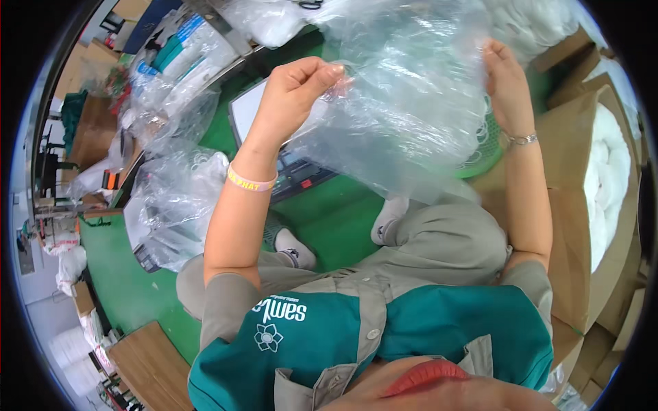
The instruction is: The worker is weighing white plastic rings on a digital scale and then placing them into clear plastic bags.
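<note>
A large clear plastic bag (404,123) is stretched out in front of me, wrinkled and shiny, its lower edge above my knee. My left hand (298,92) pinches its left side between thumb and fingers. At the opposite side my right hand (506,89) grips the edge, with some fingers partly behind the film. Under the bag stands a flat grey device with a keypad (301,177), which looks like a scale. A green mesh basket (483,147) with thin white loops shows partly through and beside the plastic.
An open cardboard box (562,192) with puffy white material (606,178) stands close on my right. Clear plastic bags (178,198) are heaped at my left over another device. A brown board (151,366) lies on the green floor (110,267). Packed goods (181,51) crowd the far left.
</note>
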Action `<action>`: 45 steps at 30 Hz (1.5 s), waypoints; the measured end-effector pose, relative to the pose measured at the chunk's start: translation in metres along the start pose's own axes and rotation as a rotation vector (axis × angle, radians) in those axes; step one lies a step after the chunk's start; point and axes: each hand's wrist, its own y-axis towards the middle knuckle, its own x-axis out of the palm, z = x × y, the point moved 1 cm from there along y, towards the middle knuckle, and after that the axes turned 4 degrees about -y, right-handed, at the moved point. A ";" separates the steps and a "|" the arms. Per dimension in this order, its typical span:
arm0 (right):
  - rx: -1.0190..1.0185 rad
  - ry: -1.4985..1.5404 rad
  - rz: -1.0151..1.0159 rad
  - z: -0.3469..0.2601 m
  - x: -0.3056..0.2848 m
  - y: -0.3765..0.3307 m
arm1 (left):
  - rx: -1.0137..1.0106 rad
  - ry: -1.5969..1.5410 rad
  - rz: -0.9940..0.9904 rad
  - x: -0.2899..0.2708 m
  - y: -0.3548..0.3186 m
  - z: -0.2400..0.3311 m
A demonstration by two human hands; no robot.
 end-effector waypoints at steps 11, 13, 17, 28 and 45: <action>-1.161 -0.751 -0.521 0.011 0.103 -0.058 | -0.434 -0.143 0.136 -0.009 -0.036 0.018; -1.102 -0.878 -0.760 0.025 0.091 -0.072 | -0.471 -0.357 0.494 -0.041 -0.029 0.011; -0.450 -0.623 -1.318 0.012 0.094 -0.082 | -0.537 -0.189 0.203 -0.058 -0.038 -0.009; -0.375 -0.864 -1.356 0.027 0.077 -0.081 | -0.485 0.450 -0.510 -0.012 -0.076 0.001; -0.654 -0.453 -0.587 -0.096 -0.100 -0.115 | 0.168 0.456 0.352 -0.022 -0.147 0.115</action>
